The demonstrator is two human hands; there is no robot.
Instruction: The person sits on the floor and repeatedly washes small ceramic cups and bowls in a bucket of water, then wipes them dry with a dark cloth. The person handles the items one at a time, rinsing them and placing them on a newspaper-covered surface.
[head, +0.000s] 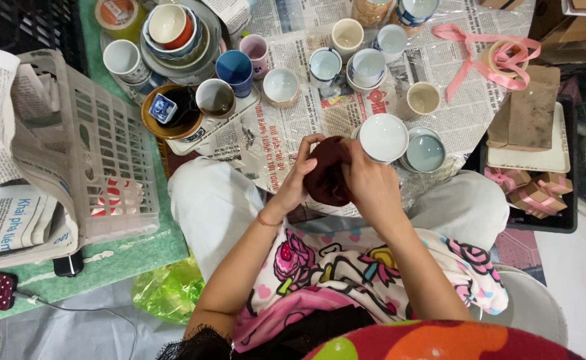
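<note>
Both hands were wrapped around a dark red cup (326, 175) at the near edge of the tabletop (286, 127), just above the person's lap. The left hand (298, 175) curled its fingers over the cup's left side and top, and the right hand (370, 183) pressed against its right side. The cup was squeezed between them, so only its middle showed. Just beside the right hand, on the far side, sat a white bowl (383, 137), and a pale blue bowl (425, 152) sat to the right of that one. Newspaper under clear plastic covered the tabletop. Farther away stood many small cups, among them a blue cup (234, 69), a pink cup (254, 48) and a cream cup (424, 99). At the far left, a stack of dishes (176, 37) stood with a red and white bowl on top. A brown saucer (170, 112) held a little blue and white piece. A pink ribbon (490, 57) lay at the far right, with a brown paper bag (533, 110) near it. On the left stood a white plastic basket (100, 147) with folded newspapers (13, 220) beside it. A green plastic bag (170, 290) lay on the floor near the person's left knee.
</note>
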